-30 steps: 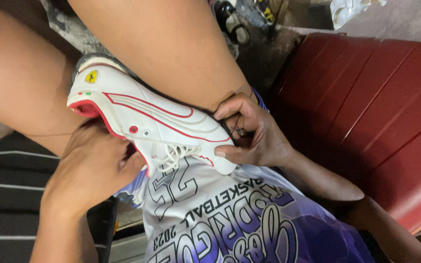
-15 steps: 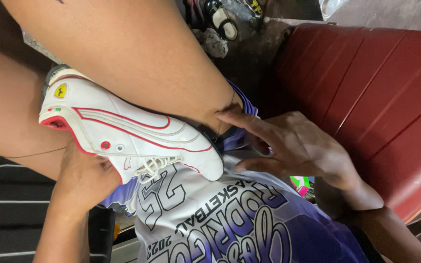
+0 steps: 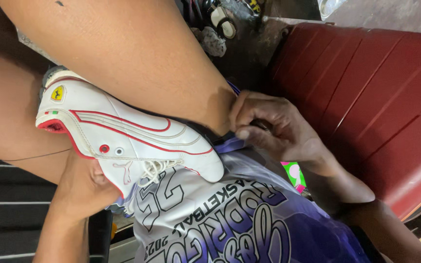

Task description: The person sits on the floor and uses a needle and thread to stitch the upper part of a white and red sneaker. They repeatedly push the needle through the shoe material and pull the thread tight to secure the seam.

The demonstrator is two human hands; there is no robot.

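Red padded seating (image 3: 381, 112) fills the right side, with dark clutter behind. Across the person's lap lies a white sneaker (image 3: 132, 141) with red piping, white laces and a yellow badge at the heel, resting on a purple printed jersey (image 3: 230, 224) beneath a bare leg (image 3: 123, 53) that crosses over it. Left hand (image 3: 81, 187) cups the shoe from below, fingers hidden. Right hand (image 3: 274, 129) sits just beyond the toe, fingers (image 3: 247, 114) curled together, pinching something too small to tell.

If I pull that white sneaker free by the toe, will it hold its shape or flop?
The white sneaker probably holds its shape: its smooth upper shows few creases. It looks light and slim, and possibly slick. The loose laces would likely dangle. The left hand supports it from beneath, the right hand is alongside.
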